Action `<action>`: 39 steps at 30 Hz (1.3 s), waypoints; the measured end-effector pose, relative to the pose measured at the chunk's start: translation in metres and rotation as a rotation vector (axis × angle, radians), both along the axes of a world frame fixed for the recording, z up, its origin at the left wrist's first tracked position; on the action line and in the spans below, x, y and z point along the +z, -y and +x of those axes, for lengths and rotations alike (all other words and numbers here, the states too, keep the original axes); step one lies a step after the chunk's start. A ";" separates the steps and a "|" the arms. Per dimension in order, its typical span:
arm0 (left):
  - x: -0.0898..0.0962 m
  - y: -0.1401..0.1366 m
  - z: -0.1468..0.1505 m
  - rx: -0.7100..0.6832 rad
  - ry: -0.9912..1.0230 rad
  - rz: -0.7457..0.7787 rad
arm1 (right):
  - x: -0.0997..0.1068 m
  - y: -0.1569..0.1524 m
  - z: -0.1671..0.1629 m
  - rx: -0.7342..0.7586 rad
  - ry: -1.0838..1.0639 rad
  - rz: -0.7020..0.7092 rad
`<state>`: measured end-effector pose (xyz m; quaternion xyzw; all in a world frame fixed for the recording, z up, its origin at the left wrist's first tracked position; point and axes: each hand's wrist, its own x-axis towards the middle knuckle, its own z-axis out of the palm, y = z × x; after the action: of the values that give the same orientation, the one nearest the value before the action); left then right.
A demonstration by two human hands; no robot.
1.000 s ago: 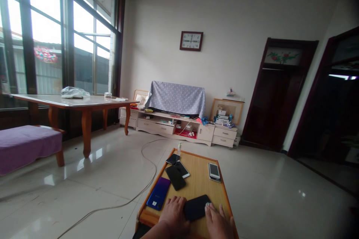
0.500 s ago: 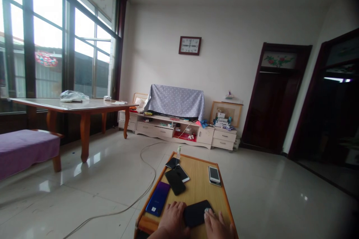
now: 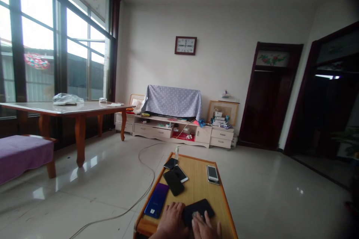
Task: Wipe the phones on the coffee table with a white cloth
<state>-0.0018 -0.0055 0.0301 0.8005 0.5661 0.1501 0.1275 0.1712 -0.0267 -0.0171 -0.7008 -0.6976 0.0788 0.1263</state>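
Table: we work at the near end of a small table of pale yellow wood with a raised orange-brown rim (image 3: 196,179).
Black phone: the flat black rounded slab (image 3: 198,206) under our hands lies askew at the table's near end, its left side at our left hand.
Left hand: our left hand (image 3: 173,218) lies palm down at the table's near left, fingers close together; whether it grips the phone's edge we cannot tell.
Right hand: our right hand (image 3: 206,226) has its fingers spread over the phone, a small whitish wad (image 3: 194,215) at the fingertips; whether pinched or only pressed, we cannot tell.
Left edge: a glossy blue-purple phone (image 3: 156,199) lies along the table's left rim, near our left hand.
Far left: a matte black phone (image 3: 173,183) partly covers a white phone with a dark screen (image 3: 181,173); a small dark phone (image 3: 170,163) and a clear pump bottle (image 3: 176,153) stand toward the table's far corner.
Right edge: a white phone with a grey screen (image 3: 212,172) lies on another device by the table's right rim.
Open room: bare wood runs lengthwise up the table's middle, between the two groups.
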 end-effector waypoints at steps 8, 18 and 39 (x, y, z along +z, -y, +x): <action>0.001 0.000 0.001 -0.007 -0.001 -0.004 | 0.036 -0.001 0.019 -0.073 -0.040 -0.072; 0.001 0.000 0.002 0.002 -0.001 0.011 | 0.039 0.006 0.014 0.001 -0.092 -0.097; -0.021 -0.012 -0.002 0.021 -0.022 -0.065 | 0.065 0.000 -0.046 0.211 -0.074 -0.058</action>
<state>-0.0034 0.0064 0.0090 0.7916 0.5804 0.1241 0.1453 0.1252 -0.0265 0.0478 -0.6235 -0.7598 0.1377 0.1224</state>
